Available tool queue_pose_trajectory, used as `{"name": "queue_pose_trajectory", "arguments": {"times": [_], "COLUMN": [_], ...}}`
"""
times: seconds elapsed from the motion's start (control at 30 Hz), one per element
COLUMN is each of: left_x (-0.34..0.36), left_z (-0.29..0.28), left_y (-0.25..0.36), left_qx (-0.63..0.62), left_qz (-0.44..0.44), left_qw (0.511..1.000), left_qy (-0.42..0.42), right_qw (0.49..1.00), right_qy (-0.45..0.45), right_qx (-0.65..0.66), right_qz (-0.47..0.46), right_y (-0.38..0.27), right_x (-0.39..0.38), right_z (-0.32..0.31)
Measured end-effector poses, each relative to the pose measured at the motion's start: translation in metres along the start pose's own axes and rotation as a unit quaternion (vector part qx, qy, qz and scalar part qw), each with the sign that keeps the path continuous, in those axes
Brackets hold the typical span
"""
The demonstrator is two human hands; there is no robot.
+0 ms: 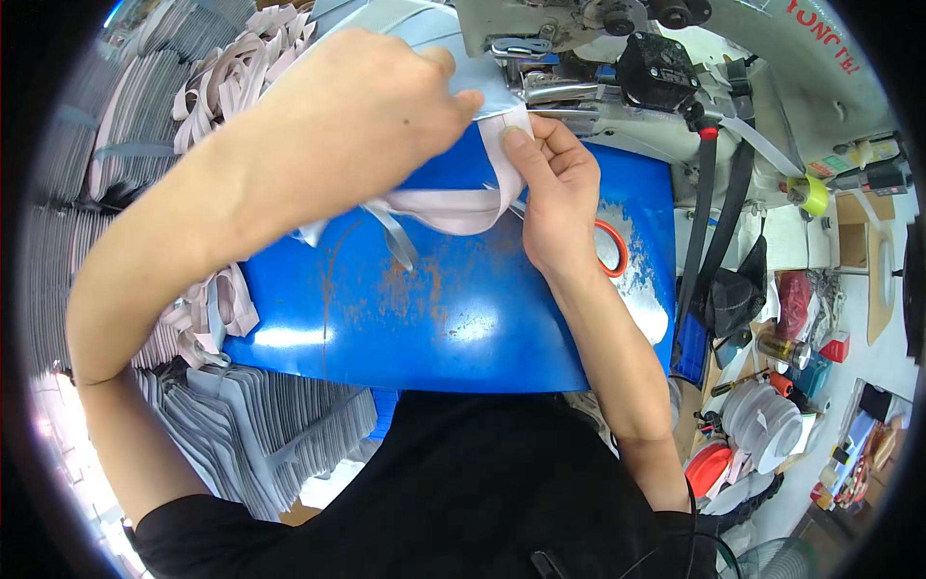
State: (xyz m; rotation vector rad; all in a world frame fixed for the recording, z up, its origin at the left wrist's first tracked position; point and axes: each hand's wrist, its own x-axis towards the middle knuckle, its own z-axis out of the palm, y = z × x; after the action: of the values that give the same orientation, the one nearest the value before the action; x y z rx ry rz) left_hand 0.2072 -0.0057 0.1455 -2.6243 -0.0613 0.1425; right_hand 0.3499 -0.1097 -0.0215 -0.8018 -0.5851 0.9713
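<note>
Between thumb and fingers, my right hand (561, 188) pinches a pale pink fabric band (434, 210) close to the sewing machine's needle area (521, 72). The band hangs from there in a loop over the blue table. My left hand (410, 101) is closed and reaches across to the machine, above a light grey-blue fabric piece (439, 34). Its back hides whatever the curled fingers hold. A narrow grey strip (394, 239) dangles below my left wrist. Beside my right wrist lies an orange-red ring-shaped handle (614, 248), partly covered by my forearm.
The worn blue tabletop (434, 318) lies before me. Bundled grey pieces (251, 425) are stacked at left, with pink bands (227, 82) heaped beyond. Black straps (709, 212) hang at the machine's right. Farther right are white bowl-shaped items (762, 420) and a red one (709, 468).
</note>
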Motion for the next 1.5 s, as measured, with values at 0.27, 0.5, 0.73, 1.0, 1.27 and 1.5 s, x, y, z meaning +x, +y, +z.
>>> {"name": "queue_pose_trajectory", "arguments": {"times": [0.27, 0.5, 0.73, 1.0, 1.27, 1.5], "left_x": [0.024, 0.037, -0.031, -0.047, -0.041, -0.032], "left_z": [0.005, 0.010, 0.037, 0.037, 0.025, 0.026], "left_y": [0.062, 0.092, 0.138, 0.119, 0.123, 0.116], "left_qx": [-0.149, -0.348, -0.304, -0.430, -0.402, -0.228], "left_qz": [-0.181, -0.302, -0.174, -0.243, -0.251, -0.070], "left_qw": [0.970, 0.877, 0.903, 0.805, 0.813, 0.931], "left_qy": [0.063, 0.137, 0.250, 0.328, 0.338, 0.275], "right_qw": [1.000, 0.996, 0.988, 0.707, 0.762, 0.914], "right_qy": [0.009, -0.001, -0.141, -0.216, -0.073, 0.022], "right_qx": [0.004, -0.086, -0.070, -0.638, -0.635, -0.402], "right_qz": [0.018, 0.039, 0.004, -0.214, -0.099, -0.050], "right_y": [-0.003, -0.012, -0.044, -0.064, -0.072, -0.056], "right_x": [-0.004, -0.032, -0.091, -0.066, -0.040, -0.073], "right_z": [0.003, -0.012, -0.039, -0.031, -0.003, -0.018]}}
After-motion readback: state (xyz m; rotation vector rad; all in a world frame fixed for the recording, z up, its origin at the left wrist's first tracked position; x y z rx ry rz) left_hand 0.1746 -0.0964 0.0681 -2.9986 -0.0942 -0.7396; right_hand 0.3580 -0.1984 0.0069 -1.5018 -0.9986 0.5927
